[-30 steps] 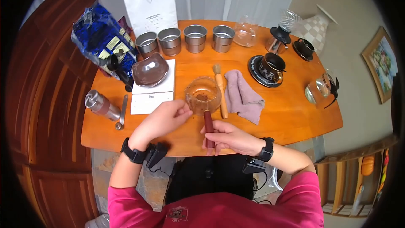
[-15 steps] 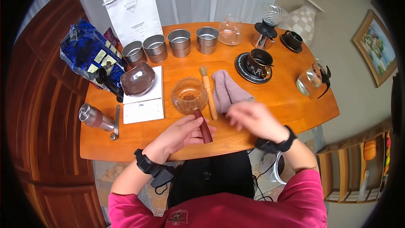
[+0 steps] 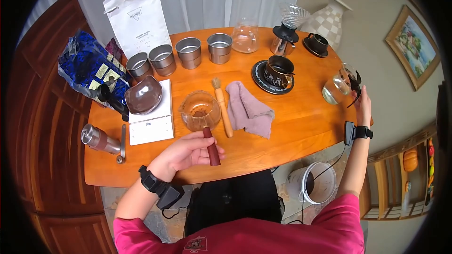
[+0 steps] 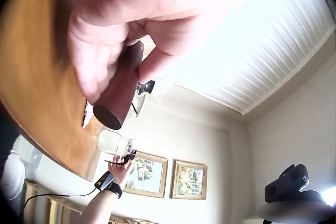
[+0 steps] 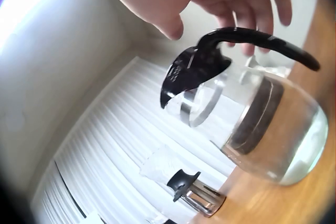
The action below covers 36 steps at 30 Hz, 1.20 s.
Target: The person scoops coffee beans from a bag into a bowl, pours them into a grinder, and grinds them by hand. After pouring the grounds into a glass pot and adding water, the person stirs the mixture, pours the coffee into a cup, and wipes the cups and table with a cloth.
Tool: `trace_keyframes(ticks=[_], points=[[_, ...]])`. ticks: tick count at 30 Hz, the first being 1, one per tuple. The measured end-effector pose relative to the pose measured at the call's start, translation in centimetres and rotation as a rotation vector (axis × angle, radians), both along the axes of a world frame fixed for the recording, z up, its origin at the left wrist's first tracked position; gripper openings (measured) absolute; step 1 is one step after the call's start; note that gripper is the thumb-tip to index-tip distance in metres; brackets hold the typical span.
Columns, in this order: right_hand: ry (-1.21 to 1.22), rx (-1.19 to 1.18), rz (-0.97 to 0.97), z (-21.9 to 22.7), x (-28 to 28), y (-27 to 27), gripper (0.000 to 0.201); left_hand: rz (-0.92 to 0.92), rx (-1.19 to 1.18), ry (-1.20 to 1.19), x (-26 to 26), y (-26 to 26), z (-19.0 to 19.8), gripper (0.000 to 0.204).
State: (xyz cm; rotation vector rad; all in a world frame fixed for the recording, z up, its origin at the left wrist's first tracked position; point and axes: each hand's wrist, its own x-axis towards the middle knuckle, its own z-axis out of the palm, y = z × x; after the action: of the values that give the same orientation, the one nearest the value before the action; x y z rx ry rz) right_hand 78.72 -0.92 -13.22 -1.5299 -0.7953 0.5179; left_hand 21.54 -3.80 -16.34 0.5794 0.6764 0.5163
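Observation:
My left hand (image 3: 186,153) holds the dark red handle (image 3: 212,148) of a small round glass pot (image 3: 187,118), thumb on one side and fingers on the other. Brown bits lie in the bottom of the pot, which sits at the table's front. In the left wrist view the handle's blunt end (image 4: 108,117) points out past the fingers. Far to the right, my right hand (image 3: 363,107) is at the black handle (image 5: 257,37) of a glass carafe (image 3: 333,91) with clear liquid in it. Its thumb and fingers (image 5: 265,17) spread loosely about that handle, uncurled.
A wooden brush (image 3: 222,113) and mauve cloth (image 3: 249,110) lie beside the pot. Left are a white scale (image 3: 150,131) bearing a brown dish (image 3: 144,95) and a hand grinder (image 3: 100,139). Several steel cups (image 3: 188,52) and a black cup (image 3: 278,71) on its saucer stand behind.
My right hand has left the pot's handle and swung right to the carafe. My left hand has come from beside the pot to its handle and now holds it.

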Motion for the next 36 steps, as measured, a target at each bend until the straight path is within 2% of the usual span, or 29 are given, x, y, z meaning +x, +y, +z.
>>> trace_keyframes(ticks=[2, 5, 8, 16, 17, 20, 24, 28, 31, 34, 36], points=[[0.101, 0.104, 0.085, -0.2, -3.2, -0.2, 0.027, -0.036, -0.005, -0.013, -0.2, 0.3, -0.2, 0.017], [0.127, 0.206, 0.101, -0.9, -3.5, 0.4, 0.029, -0.086, -0.009, -0.013, -0.6, 0.3, -0.3, 0.017], [0.282, 0.261, 0.266, -0.9, -4.0, 0.3, 0.026, -0.121, -0.013, -0.01, -0.8, -0.1, -0.2, 0.015], [0.429, 0.445, 0.164, -2.0, -4.0, 1.0, 0.022, -0.182, -0.047, -0.063, -0.7, -0.7, -0.7, 0.019], [0.405, 0.47, 0.148, -1.5, -5.3, 0.7, 0.025, -0.198, -0.045, -0.066, -0.8, -0.5, -0.7, 0.02], [0.417, 0.526, 0.247, -1.1, -5.6, -0.1, 0.026, -0.244, -0.049, -0.072, -0.9, 0.1, -1.1, 0.023], [0.399, 0.494, 0.328, 1.8, -8.6, -1.1, 0.029, -0.278, -0.064, -0.075, -1.0, 0.8, -1.6, 0.025], [0.448, 0.43, 0.498, 3.4, -11.0, -1.7, 0.028, -0.3, -0.04, -0.069, -1.2, 1.6, -1.6, 0.026], [0.476, 0.426, 0.486, 4.1, -13.4, -1.9, 0.022, -0.309, -0.033, -0.09, -1.5, 1.8, -1.9, 0.028], [0.479, 0.365, 0.42, 5.9, -18.6, -2.1, 0.017, -0.305, -0.008, -0.121, -1.7, 1.6, -1.7, 0.03], [0.464, 0.328, 0.536, 5.8, -19.6, -1.7, 0.015, -0.325, 0.003, -0.149, -1.8, 1.7, -2.1, 0.032]])
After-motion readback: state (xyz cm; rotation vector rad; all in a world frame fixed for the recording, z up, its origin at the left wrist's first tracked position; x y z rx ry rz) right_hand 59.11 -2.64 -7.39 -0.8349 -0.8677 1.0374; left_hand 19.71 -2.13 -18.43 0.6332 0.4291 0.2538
